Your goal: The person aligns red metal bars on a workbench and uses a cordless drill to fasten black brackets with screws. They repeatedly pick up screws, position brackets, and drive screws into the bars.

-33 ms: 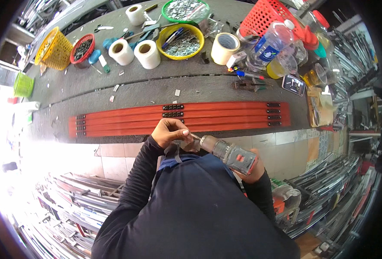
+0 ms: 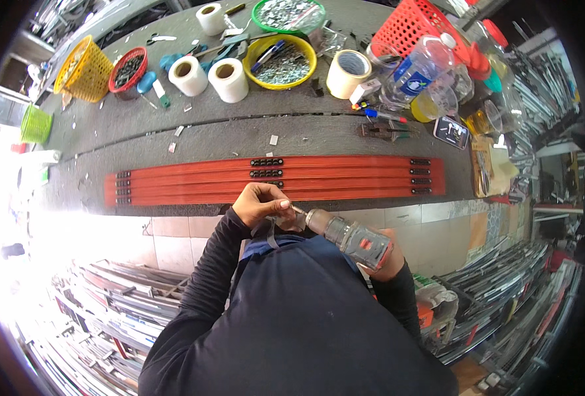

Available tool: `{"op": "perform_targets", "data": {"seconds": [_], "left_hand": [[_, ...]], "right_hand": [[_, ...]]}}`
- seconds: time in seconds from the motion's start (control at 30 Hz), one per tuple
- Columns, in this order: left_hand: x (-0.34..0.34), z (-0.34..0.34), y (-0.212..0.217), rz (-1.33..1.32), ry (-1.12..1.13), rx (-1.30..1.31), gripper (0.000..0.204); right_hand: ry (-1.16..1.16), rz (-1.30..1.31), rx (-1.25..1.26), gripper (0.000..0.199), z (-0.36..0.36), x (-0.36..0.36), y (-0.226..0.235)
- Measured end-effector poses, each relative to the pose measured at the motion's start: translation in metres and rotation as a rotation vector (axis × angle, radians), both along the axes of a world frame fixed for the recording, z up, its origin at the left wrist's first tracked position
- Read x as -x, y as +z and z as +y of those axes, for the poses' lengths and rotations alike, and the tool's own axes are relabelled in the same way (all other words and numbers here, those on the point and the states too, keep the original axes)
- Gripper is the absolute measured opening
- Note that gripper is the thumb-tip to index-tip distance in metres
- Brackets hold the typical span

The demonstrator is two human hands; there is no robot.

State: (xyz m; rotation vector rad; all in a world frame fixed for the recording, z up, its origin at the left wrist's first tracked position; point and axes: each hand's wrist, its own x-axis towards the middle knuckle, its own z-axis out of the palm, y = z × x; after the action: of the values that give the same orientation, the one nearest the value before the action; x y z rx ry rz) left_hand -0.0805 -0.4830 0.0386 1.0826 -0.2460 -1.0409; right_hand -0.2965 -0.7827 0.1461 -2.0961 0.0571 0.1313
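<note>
In my right hand (image 2: pixel 393 257) is a cordless drill (image 2: pixel 350 239), gripped low and pointing up and to the left. My left hand (image 2: pixel 259 206) is closed in a pinch at the tip of the drill's bit (image 2: pixel 298 210); whatever small piece lies between thumb and finger is hidden. Both hands are in front of my body, at the near edge of the workbench. Just beyond them several long red bars (image 2: pixel 200 181) lie side by side, with small black fittings (image 2: pixel 267 173) across the middle and near both ends. My left hand partly covers the middle fittings.
On the workbench (image 2: pixel 226 135) stand a yellow bowl (image 2: pixel 313 71) of small metal parts, white rolls (image 2: pixel 228 86), a tape roll (image 2: pixel 340 84) and a red basket (image 2: pixel 398 26). Plastic bottles (image 2: pixel 431 56) and a phone (image 2: pixel 450 132) are at the right. Metal profiles (image 2: pixel 497 290) lie stacked behind me.
The view has shifted very slightly, so the bench items sit a little differently in the picture. Both hands and the drill keep nearly the same pose.
</note>
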Motion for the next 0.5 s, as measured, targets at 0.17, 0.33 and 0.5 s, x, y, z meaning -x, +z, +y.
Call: {"op": "perform_targets", "data": {"seconds": [0.17,0.33,0.5], "left_hand": [[0.033,0.01,-0.001,0.023,0.313,0.036,0.037],[0.047,0.039,0.015,-1.129,0.635,-0.64,0.058],[0.042,0.035,-0.007,-1.33,0.348,-0.927,0.066]], "right_hand": [[0.123,-0.007,0.141,0.031,0.01,-0.007,-0.011],[-0.017,0.0,0.056,0.03,0.029,-0.026,-0.012],[0.119,-0.244,0.442,0.031,0.042,-0.055,-0.009]]}}
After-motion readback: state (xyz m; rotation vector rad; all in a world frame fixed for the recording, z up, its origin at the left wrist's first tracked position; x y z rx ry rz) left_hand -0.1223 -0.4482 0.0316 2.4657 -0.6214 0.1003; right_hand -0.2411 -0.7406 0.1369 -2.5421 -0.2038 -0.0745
